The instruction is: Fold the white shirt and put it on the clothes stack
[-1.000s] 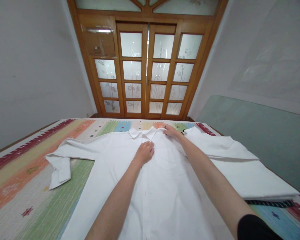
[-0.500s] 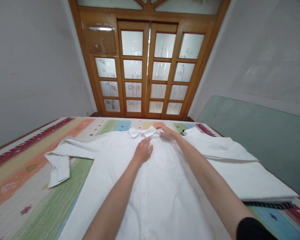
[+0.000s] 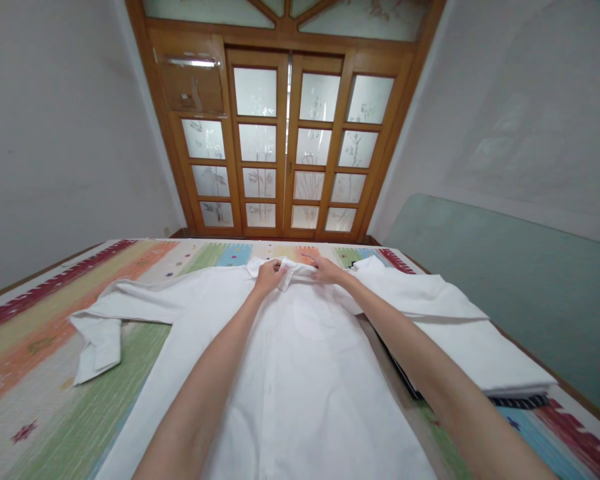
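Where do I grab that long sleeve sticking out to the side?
Pinch the cuff from the left. It is the loose, doubled-over end of the sleeve on the rug, so an edge probably lifts easily. The left hand and right hand are at the collar.

I note the shirt (image 3: 300, 373) lying flat on the cover (image 3: 40, 360), its collar (image 3: 287, 268) at the far end and its hem nearest me. The left hand (image 3: 269, 275) closes on the collar. The right hand (image 3: 327, 270) touches it just to the right. One sleeve (image 3: 105, 327) runs out to the left, its end doubled back on the cover. To the right of the shirt sits a folded stack (image 3: 460, 333), with a flat item (image 3: 520, 401) beneath it. A panel (image 3: 505, 267) stands to the right of the stack. The doors (image 3: 290, 147) stand behind the cover's far edge.
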Motion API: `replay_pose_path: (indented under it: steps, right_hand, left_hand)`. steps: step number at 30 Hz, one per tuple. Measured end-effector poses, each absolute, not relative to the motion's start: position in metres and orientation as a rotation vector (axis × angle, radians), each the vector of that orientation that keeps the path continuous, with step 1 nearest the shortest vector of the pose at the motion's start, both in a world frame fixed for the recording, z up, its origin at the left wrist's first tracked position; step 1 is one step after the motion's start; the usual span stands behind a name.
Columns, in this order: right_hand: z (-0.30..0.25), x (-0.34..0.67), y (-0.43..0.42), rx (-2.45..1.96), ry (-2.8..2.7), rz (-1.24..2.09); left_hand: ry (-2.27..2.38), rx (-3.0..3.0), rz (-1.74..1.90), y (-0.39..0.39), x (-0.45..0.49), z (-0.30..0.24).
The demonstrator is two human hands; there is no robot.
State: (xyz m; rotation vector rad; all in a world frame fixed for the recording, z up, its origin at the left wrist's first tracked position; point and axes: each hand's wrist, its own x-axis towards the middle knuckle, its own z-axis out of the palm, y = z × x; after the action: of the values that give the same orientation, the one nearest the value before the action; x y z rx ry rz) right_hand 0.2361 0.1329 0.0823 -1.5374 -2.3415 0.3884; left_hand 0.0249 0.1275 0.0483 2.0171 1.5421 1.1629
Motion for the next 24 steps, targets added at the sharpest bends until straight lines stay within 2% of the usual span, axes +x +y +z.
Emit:
replay_pose_path:
  steps: [9, 14, 19, 21, 24]
  right_hand:
    - [0.065, 0.241, 0.132, -2.056, -2.186, 0.084]
    - [0.051, 0.238, 0.126, -2.188, -2.0, -0.052]
    - [0.046, 0.23, 0.106, -1.919, -2.013, -0.385]
    - [0.04, 0.22, 0.096, -1.742, -2.138, -0.364]
    - [0.025, 0.204, 0.085, -1.607, -2.301, -0.154]
  left_hand:
    - [1.641, 2.045, 1.116, 0.153, 0.033, 0.052]
    - [1.698, 2.126, 1.044, 0.163, 0.039, 0.049]
    - [1.748, 2.147, 1.0, 0.172, 0.037, 0.046]
    - [1.751, 2.146, 1.004, 0.175, 0.037, 0.045]
    - [1.727, 2.154, 1.011, 0.18, 0.038, 0.046]
